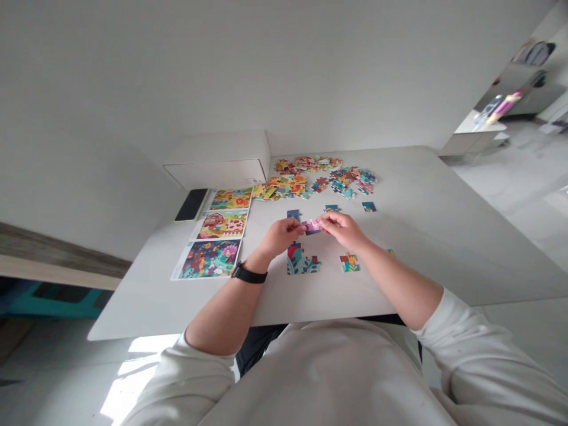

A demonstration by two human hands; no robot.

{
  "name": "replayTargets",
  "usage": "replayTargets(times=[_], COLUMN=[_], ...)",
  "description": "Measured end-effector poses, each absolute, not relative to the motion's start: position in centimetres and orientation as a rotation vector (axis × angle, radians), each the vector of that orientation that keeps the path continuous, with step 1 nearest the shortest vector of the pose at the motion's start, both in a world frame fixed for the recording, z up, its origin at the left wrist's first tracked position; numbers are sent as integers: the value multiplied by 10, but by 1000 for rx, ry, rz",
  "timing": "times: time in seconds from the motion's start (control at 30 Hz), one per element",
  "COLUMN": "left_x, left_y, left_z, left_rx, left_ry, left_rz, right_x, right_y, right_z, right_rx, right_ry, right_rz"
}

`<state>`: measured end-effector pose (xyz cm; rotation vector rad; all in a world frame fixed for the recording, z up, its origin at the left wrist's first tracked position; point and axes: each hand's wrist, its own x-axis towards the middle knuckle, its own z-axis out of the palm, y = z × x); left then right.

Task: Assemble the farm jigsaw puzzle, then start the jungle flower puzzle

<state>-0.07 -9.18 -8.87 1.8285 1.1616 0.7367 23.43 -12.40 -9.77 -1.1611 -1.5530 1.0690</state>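
Observation:
My left hand (pixel 281 234) and my right hand (pixel 344 228) meet above the middle of the white table (pixel 444 236). Both pinch small pink and purple puzzle pieces (pixel 312 225) held between their fingertips. Just below the hands lies a joined cluster of pieces (pixel 302 261) in teal and red. A small orange and teal piece (pixel 349 262) lies to its right. Loose single pieces (pixel 331 208) lie just beyond the hands. A black watch (pixel 248 273) is on my left wrist.
Several heaps of colourful loose pieces (pixel 319 177) lie at the table's far side. Three picture cards (pixel 219 234) lie in a column at the left, with a black phone (pixel 191 204) beside them. A white box (pixel 222 160) stands against the wall.

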Motion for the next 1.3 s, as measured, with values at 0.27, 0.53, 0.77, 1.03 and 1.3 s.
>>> replayTargets(times=[0.27, 0.53, 0.77, 1.03, 1.3], left_x=[4, 10, 12, 11, 12], left_y=[-97, -98, -99, -97, -101], left_z=[-83, -87, -87, -95, -88], left_rx=[1605, 1581, 1608, 1729, 1884], left_ry=[1072, 1063, 1061, 1106, 1164], left_rz=[888, 911, 802, 733, 650], right_x=[232, 227, 225, 226, 227], right_y=[-122, -126, -131, -128, -127], right_z=[-106, -107, -97, -99, -96], right_rx=[-1160, -1182, -1233, -1230, -1223], right_ry=[-1498, -1611, -1584, -1576, -1567], right_rz=[1131, 1059, 883, 896, 970])
